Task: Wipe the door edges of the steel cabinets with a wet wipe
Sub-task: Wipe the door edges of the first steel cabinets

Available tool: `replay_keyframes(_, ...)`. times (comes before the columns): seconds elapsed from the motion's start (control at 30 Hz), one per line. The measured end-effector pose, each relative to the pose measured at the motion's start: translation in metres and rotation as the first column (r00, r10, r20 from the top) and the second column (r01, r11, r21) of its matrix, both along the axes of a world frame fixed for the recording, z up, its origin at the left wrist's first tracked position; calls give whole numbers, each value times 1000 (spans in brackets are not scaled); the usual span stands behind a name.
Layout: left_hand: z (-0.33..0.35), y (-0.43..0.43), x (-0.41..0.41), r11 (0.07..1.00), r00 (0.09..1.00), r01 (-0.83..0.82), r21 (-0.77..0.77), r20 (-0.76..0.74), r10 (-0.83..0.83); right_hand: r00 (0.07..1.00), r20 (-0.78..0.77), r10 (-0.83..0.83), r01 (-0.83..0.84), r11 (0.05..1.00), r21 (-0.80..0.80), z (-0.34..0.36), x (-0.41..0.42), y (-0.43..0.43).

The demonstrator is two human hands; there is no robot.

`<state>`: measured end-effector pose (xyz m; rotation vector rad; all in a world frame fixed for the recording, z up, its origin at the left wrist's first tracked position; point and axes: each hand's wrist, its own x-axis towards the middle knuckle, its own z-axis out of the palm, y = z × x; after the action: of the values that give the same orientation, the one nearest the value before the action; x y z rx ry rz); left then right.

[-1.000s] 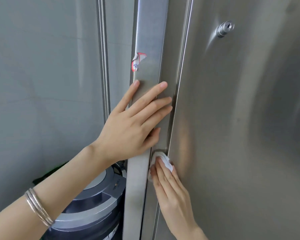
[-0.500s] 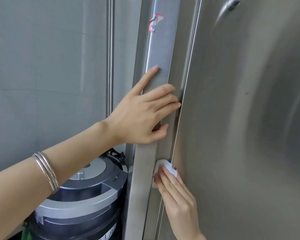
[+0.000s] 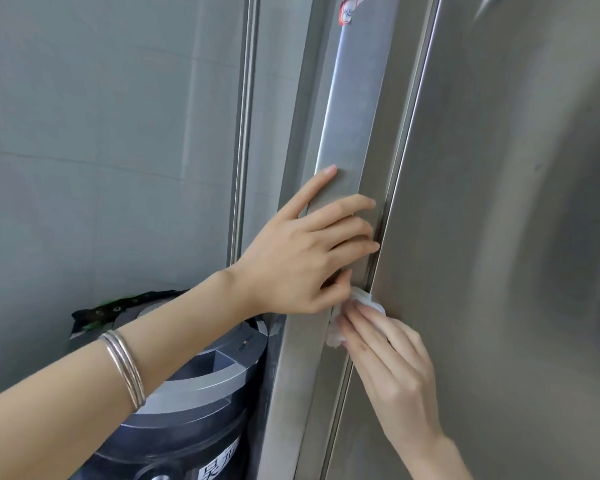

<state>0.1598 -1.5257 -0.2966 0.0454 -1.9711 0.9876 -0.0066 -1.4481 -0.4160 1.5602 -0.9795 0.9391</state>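
Brushed steel takes up most of the view: a broad cabinet door (image 3: 499, 220) on the right and, just left of it, a narrow vertical door edge (image 3: 352, 126), with a dark seam between the two. The left hand (image 3: 298, 261) lies flat on that edge, fingers straight and slightly spread, fingertips reaching the seam; it holds nothing. Thin silver bangles (image 3: 125, 370) circle the left wrist. Directly beneath the left thumb, the right hand (image 3: 392, 368) comes up from the lower right. Its fingers are straight and close together, pressing a small folded white wet wipe (image 3: 368, 301) against the seam where the edge meets the door. The wipe shows above the fingertips and again at their left side; the right thumb is hidden. Whether the left thumb touches the wipe or only sits just beside it, I cannot tell. Near the top of the edge is a partly peeled sticker (image 3: 346, 12) with a red outline, cut off by the frame. Behind the left forearm stands a dark round container (image 3: 201, 393) with a grey lid, against a grey tiled wall (image 3: 101, 150). A slim steel rail (image 3: 245, 116) runs vertically between wall and cabinet.
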Motion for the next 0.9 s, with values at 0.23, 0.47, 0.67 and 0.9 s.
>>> replay_keyframes(0.23,-2,0,-1,1000,1000,-24,-7,-15,24,1000,22,-8,7,1000,22,-11,7,-1)
replay_keyframes(0.47,-2,0,0,1000,1000,-21,-17,-20,21,996,74,-45,44,999,14,12,14,1)
replay_keyframes(0.67,-4,2,1,999,999,-31,-21,-18,31,990,30,-137,134,986,100,-14,15,7)
replay_keyframes(0.9,-6,0,0,999,999,-30,-39,-22,29,999,47,-23,16,991,135,9,10,1)
